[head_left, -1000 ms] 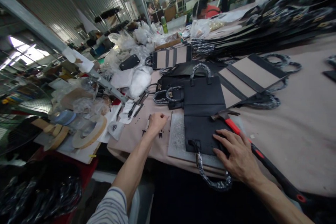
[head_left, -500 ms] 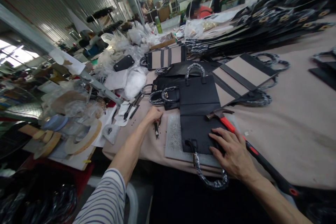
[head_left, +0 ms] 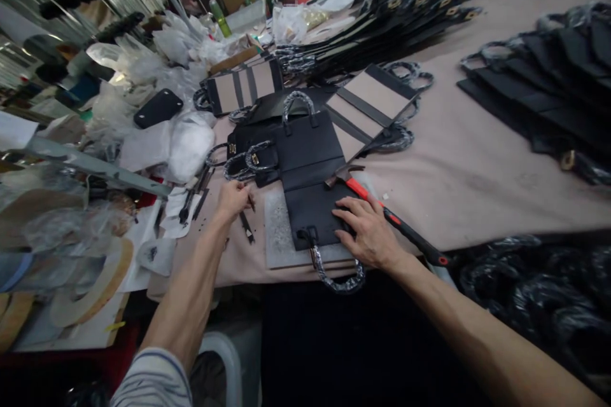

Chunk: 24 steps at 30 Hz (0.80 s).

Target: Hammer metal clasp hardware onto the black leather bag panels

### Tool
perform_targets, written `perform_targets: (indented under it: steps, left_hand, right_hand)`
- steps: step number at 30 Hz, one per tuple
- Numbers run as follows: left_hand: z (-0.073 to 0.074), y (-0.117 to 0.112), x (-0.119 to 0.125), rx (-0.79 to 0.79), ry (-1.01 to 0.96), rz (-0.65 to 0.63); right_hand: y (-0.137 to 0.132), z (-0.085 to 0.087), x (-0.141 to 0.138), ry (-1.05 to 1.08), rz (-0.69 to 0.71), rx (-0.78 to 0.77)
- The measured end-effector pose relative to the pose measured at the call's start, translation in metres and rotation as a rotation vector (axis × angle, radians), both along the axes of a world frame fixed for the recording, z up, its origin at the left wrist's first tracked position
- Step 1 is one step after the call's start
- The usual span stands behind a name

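A flat black bag panel [head_left: 310, 184] with wrapped handles lies on a grey pad [head_left: 279, 238] at the table's near edge. My right hand [head_left: 365, 232] rests flat on the panel's lower right corner, fingers spread. A hammer with a red and black handle [head_left: 386, 216] lies just beside that hand. My left hand [head_left: 233, 198] is closed round small dark metal punches [head_left: 247, 222] left of the pad. The lower wrapped handle [head_left: 337, 276] hangs over the table edge.
Beige and black bags [head_left: 365, 98] and stacks of black bags [head_left: 548, 86] cover the far table. Pliers and small tools [head_left: 191, 197], tape rolls [head_left: 90, 286] and plastic wrap crowd the left side. A person sits far back. Black bags fill a bin at lower right [head_left: 539, 292].
My left hand picked small punches off the table and drew them towards the bags. My right hand stayed on the panel. The camera tilted down and to the right.
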State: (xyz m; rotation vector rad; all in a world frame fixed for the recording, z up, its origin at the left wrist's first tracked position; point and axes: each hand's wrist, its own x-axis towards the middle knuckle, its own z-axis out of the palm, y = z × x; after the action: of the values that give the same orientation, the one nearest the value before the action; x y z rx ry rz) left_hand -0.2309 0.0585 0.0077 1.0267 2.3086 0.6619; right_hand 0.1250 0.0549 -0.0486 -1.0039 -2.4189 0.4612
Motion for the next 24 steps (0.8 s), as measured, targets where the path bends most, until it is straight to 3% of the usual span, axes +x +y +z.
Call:
perform_targets:
  steps: [3,6,9,11,15,24]
  left_hand:
    - [0.008,-0.02,0.04,0.351,-0.477,0.064]
    - [0.001,-0.038,0.1,0.454,-0.805,0.009]
    - [-0.017,-0.047,0.153,0.463,-0.845,-0.001]
    - [-0.027,-0.05,0.171,0.478,-0.788,-0.017]
    - [-0.038,-0.053,0.175,0.543,-0.681,-0.063]
    - [-0.042,-0.056,0.173,0.595,-0.64,-0.029]
  right_hand:
    - [0.0,0.001,0.0,0.008,0.001,-0.007]
    - [0.0,0.002,0.0,0.016,0.006,-0.009]
    - [-0.001,0.002,0.0,0.016,0.004,-0.002]
    - [-0.001,0.001,0.001,0.018,0.004,0.0]
    - [0.0,0.001,0.001,0.028,0.004,0.0]
    - [0.0,0.0,0.002,0.056,0.006,0.003]
